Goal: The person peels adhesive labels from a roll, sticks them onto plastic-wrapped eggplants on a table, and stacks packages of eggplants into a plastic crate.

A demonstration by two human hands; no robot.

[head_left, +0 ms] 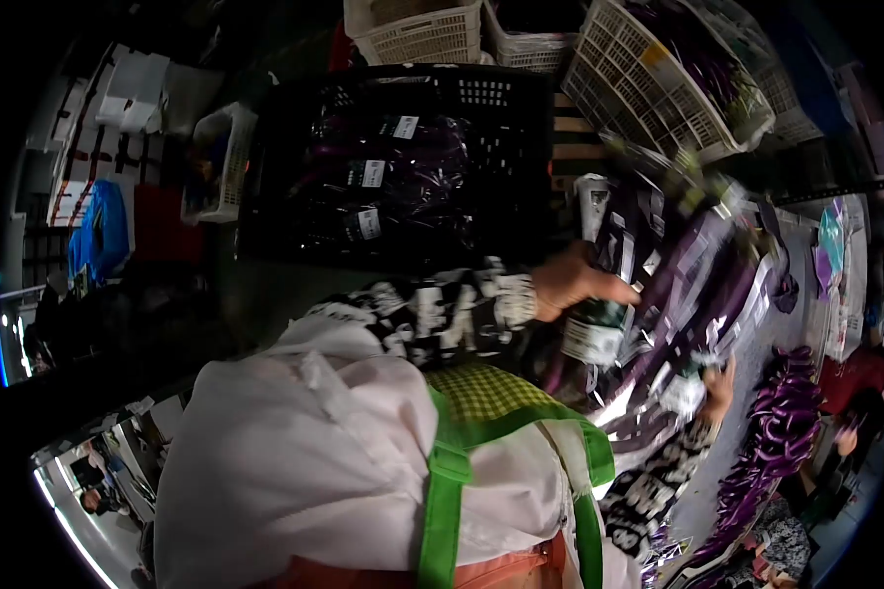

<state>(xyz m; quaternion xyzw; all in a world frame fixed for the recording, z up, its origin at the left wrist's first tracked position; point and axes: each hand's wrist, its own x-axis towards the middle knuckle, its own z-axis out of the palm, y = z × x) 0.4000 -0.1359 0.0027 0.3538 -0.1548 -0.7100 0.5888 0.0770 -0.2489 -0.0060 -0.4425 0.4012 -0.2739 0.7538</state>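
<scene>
The left grip [578,285] and right grip [719,391], bare hands below patterned sleeves [462,309], hold opposite sides of the bagged eggplants [692,260], which lie between them, blurred; the right grip is partly hidden. To the left of the left grip stands a black crate [525,147] containing labelled packs [373,175]. Beyond both grips, a white basket [648,83] leans. Right of the right grip, loose eggplants [771,432] form a heap on a grey counter [761,329].

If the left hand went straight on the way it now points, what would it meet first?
Most likely the bagged eggplants; the left hand seems to touch them, though blur makes depth unclear.
</scene>
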